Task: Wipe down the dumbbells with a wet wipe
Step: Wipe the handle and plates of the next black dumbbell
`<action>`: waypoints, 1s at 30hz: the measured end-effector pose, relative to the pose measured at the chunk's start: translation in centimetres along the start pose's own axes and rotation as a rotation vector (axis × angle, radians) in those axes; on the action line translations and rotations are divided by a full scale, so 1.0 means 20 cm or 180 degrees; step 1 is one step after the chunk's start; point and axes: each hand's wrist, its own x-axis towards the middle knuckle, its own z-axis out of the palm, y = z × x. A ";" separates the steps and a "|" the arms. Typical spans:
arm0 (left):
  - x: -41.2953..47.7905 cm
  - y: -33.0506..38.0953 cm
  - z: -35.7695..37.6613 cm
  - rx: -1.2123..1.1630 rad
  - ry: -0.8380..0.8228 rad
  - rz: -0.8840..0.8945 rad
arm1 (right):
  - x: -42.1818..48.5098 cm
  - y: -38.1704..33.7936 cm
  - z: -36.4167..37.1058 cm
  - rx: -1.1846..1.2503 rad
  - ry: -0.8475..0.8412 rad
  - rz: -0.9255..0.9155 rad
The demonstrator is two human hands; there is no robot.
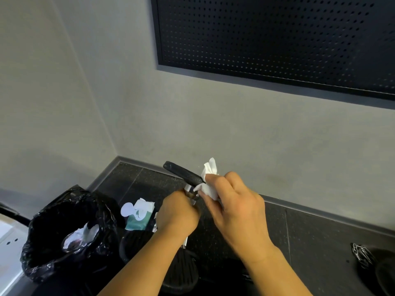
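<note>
While gripped by left hand (pixel 178 212), dumbbell (pixel 182 173) apparently against right hand's (pixel 237 207) clutched wipe (pixel 208 184).

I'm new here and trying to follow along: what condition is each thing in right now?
Dumbbell: lifted, tilted.
Left hand: gripping the dumbbell's handle.
Right hand: pressing the wipe to the plate.
Wet wipe: crumpled.
Wipe pack: flap open, on the floor.
Bin: black-lined, open, holding rubbish.

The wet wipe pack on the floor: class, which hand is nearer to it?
Left. The left hand grips the dumbbell just right of the pack; the right hand is farther right.
</note>
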 end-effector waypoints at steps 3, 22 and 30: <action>0.00 -0.02 0.01 0.0012 -0.0040 0.0075 | -0.01 0.02 0.03 0.0358 0.0176 -0.0041; 0.03 -0.03 0.03 -0.1144 -0.0178 -0.0208 | -0.18 0.35 0.05 0.3062 -0.0688 0.3851; 0.02 0.05 0.07 -0.1833 -0.0817 -0.0374 | -0.17 0.20 0.17 0.3902 -0.1197 0.4824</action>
